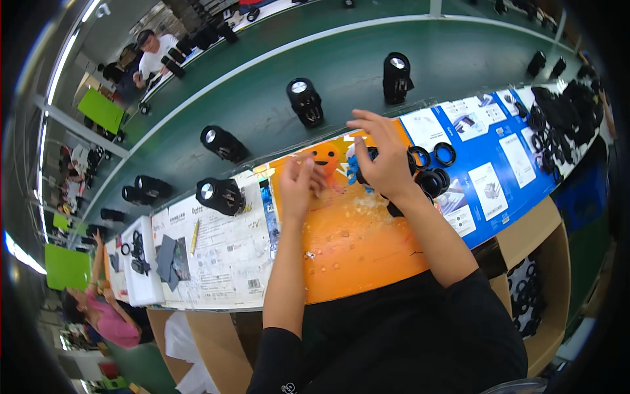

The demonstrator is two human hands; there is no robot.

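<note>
My left hand [300, 190] hovers over the orange part of the bench, its fingers loosely apart and slightly smeared by motion; nothing shows in it. To its right is my right hand [386, 161], with fingers spread and raised and no held thing visible. A small bright blue object or print [358, 168] shows beside its thumb; I cannot tell which. Partly behind that wrist lie several black rings [445, 154] and round black parts [433, 182]. Beyond my hands stand black cylindrical units with silver round tops, one [304, 102] straight ahead and another [397, 77] further right.
More cylinders, including one [220, 196] on the bench's left, line the green conveyor [348, 72]. Black cables [548, 138] pile up at far right. A cardboard box [554, 262] of black rings stands lower right. A yellow pen [195, 236] and white tray [141, 282] lie left. Other people work beyond.
</note>
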